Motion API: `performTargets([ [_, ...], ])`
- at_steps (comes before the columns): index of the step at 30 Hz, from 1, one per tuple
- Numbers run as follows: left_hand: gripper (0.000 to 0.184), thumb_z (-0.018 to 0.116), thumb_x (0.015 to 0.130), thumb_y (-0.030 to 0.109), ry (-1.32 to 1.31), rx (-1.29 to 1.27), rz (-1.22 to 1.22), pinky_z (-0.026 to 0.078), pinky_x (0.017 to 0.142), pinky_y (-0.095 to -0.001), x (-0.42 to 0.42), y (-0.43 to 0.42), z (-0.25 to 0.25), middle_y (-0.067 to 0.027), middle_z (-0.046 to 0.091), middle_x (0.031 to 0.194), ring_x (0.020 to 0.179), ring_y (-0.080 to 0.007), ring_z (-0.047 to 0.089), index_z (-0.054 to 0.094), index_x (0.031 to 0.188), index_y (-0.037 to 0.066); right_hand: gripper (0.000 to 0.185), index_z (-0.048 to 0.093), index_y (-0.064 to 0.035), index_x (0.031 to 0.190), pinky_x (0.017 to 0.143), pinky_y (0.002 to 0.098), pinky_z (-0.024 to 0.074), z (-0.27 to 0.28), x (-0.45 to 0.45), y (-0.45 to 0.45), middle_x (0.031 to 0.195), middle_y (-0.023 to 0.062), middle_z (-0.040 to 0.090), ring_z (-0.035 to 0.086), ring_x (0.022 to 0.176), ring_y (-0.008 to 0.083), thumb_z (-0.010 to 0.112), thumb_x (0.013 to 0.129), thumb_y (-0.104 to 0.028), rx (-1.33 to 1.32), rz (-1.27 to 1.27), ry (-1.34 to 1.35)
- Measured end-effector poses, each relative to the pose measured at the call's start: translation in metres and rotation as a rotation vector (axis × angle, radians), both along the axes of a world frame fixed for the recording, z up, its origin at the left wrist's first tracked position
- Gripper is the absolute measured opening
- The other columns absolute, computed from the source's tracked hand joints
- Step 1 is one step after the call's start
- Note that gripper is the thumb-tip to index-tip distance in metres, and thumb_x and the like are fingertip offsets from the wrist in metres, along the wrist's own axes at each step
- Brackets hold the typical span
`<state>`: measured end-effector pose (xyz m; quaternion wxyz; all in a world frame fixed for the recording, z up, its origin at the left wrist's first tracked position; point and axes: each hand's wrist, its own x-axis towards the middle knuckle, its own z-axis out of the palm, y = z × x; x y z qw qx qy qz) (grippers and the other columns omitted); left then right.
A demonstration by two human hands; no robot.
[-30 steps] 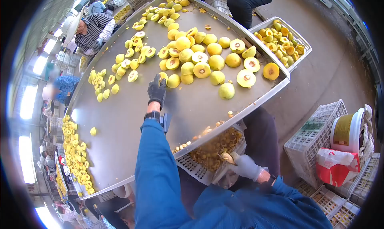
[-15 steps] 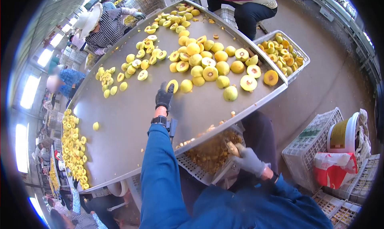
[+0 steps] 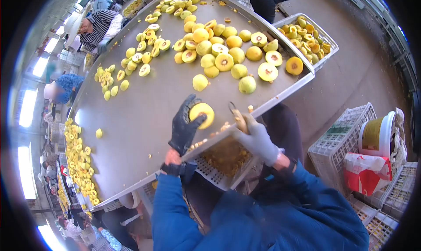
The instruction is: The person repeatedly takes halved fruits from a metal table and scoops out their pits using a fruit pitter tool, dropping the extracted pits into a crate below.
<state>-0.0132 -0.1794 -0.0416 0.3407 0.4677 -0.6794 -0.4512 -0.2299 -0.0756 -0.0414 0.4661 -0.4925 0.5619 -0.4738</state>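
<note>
My left hand (image 3: 184,126), in a black glove, is closed on a yellow fruit half (image 3: 202,115), its cut face showing a dark-edged hollow at the centre. To its right, my right hand (image 3: 258,141) in a grey glove grips the wooden handle of a small tool (image 3: 239,119) with a looped metal end, which points toward the fruit half. Both hands are at the near edge of the metal table (image 3: 131,141). A loose pile of halved fruits (image 3: 223,61) lies beyond them.
Pitted halves (image 3: 81,163) line the table's left end. Under the near edge is a crate of scraps (image 3: 226,157). A crate of halves (image 3: 307,38) stands at the upper right, crates (image 3: 340,141) and a bucket (image 3: 375,137) at the right. A person in stripes (image 3: 98,27) works across the table.
My left hand has taken hold of a fruit half and drawn it back to the near edge. My right hand has raised the tool from over the scrap crate toward it.
</note>
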Motion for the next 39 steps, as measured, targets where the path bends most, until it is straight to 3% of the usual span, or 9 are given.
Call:
performTargets([
  [1,0.065,0.073,0.081,0.007,0.064,-0.040,0.003,0.047,0.099,-0.0317,-0.009,0.025,0.011,-0.0120,0.060,0.128,0.113,-0.0183,0.059,0.045,0.139,-0.003,0.034,0.058,0.0018,0.115,0.069,0.0321,0.0519,0.008,0.009,0.001,0.090,0.0142,0.067,0.066,0.078,0.0191,0.063,0.089,-0.019,-0.040,-0.017,0.010],
  [3,0.060,0.068,0.087,0.008,-0.121,-0.255,0.100,0.046,0.101,-0.0331,-0.021,0.068,0.022,-0.0133,0.058,0.131,0.115,-0.0199,0.058,0.044,0.139,-0.004,0.035,0.056,0.0031,0.117,0.070,0.0295,0.0516,0.008,0.027,0.010,0.091,0.0129,0.068,0.065,0.079,0.0170,0.062,0.090,-0.019,0.203,0.070,-0.508],
  [6,0.052,0.060,0.092,0.008,0.716,0.117,0.445,0.046,0.101,-0.0348,-0.046,0.113,0.011,-0.0143,0.057,0.133,0.117,-0.0220,0.057,0.043,0.140,-0.004,0.034,0.056,0.0043,0.117,0.072,0.0261,0.0508,0.014,0.032,0.024,0.092,0.0112,0.068,0.064,0.081,0.0145,0.060,0.091,-0.018,0.493,0.210,-0.880],
  [9,0.050,0.056,0.094,0.006,0.376,-0.093,0.430,0.046,0.102,-0.0357,-0.040,0.137,-0.008,-0.0158,0.056,0.133,0.118,-0.0234,0.056,0.041,0.141,-0.004,0.033,0.057,0.0042,0.115,0.073,0.0249,0.0500,0.015,0.040,0.040,0.092,0.0096,0.067,0.063,0.082,0.0128,0.061,0.091,-0.018,0.503,0.207,-0.899],
  [13,0.051,0.050,0.095,0.005,0.351,0.003,0.335,0.045,0.104,-0.0387,-0.037,0.143,0.013,-0.0181,0.048,0.142,0.121,-0.0273,0.055,0.035,0.143,-0.004,0.033,0.059,0.0047,0.112,0.074,0.0249,0.0493,0.012,0.031,0.050,0.093,0.0070,0.065,0.060,0.083,0.0107,0.064,0.090,-0.018,0.119,0.015,-0.306],
  [17,0.056,0.050,0.096,0.011,0.690,0.040,0.390,0.043,0.105,-0.0378,-0.052,0.153,0.025,-0.0184,0.049,0.140,0.123,-0.0275,0.053,0.030,0.147,-0.002,0.036,0.059,0.0039,0.113,0.075,0.0263,0.0486,0.029,0.032,0.052,0.100,0.0059,0.064,0.057,0.088,0.0092,0.067,0.089,-0.022,0.188,0.072,-0.456],
  [20,0.056,0.044,0.101,0.030,0.840,0.017,0.445,0.046,0.101,-0.0379,-0.057,0.167,0.024,-0.0171,0.053,0.134,0.118,-0.0260,0.055,0.032,0.146,-0.001,0.033,0.059,0.0004,0.110,0.071,0.0302,0.0504,0.019,0.050,0.058,0.091,0.0111,0.067,0.064,0.080,0.0162,0.067,0.089,-0.024,0.157,0.079,-0.459],
  [24,0.059,0.033,0.103,0.048,0.797,0.111,0.659,0.052,0.089,-0.0365,-0.059,0.169,0.038,-0.0156,0.062,0.115,0.099,-0.0244,0.062,0.047,0.133,-0.001,0.028,0.055,-0.0069,0.100,0.058,0.0445,0.0504,0.030,0.037,0.079,0.072,0.0207,0.064,0.065,0.068,0.0386,0.068,0.086,-0.027,-0.197,0.193,0.392],
  [39,0.058,0.029,0.104,0.049,0.596,0.015,0.532,0.054,0.080,-0.0345,-0.052,0.183,0.038,-0.0143,0.066,0.100,0.084,-0.0221,0.063,0.058,0.111,-0.001,0.027,0.051,-0.0060,0.099,0.050,0.0459,0.0488,0.043,0.031,0.102,0.065,0.0158,0.062,0.065,0.060,0.0349,0.068,0.082,-0.018,-0.366,0.393,0.767],
])
